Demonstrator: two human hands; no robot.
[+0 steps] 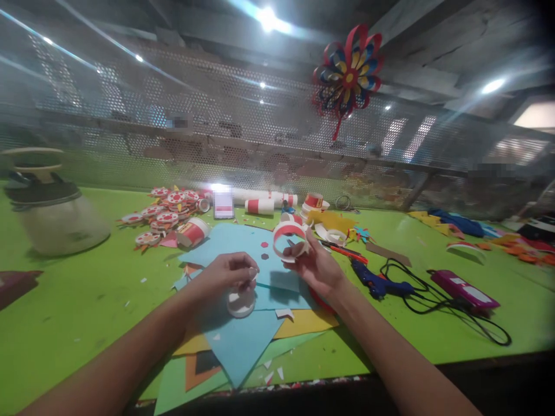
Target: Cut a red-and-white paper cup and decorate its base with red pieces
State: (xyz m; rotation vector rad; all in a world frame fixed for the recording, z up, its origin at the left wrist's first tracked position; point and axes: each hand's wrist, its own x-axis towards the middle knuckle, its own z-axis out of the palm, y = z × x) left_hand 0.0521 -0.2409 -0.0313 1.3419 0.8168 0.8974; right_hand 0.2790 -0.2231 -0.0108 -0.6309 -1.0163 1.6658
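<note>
My right hand (318, 266) holds a red and white paper ring (289, 231), its fingers closed round the ring's right side, above blue paper sheets (243, 346). To its left, my left hand (236, 271) has its fingers pinched together on a small white piece (252, 274), too blurred to name surely. A white round disc (241, 304) is just below the left fingers, over the blue paper. Two small flower-like cutouts, one red (264, 245) and one dark (265, 256), lie on the blue paper between the hands.
On the green table (130, 323) stand a large jar (56, 219) at left, red and white paper crafts (167, 216), a paper cup (193, 232) and a phone (224, 202). At right lie a blue glue gun (381, 284), black cable, pens (347, 252) and a magenta box (465, 289).
</note>
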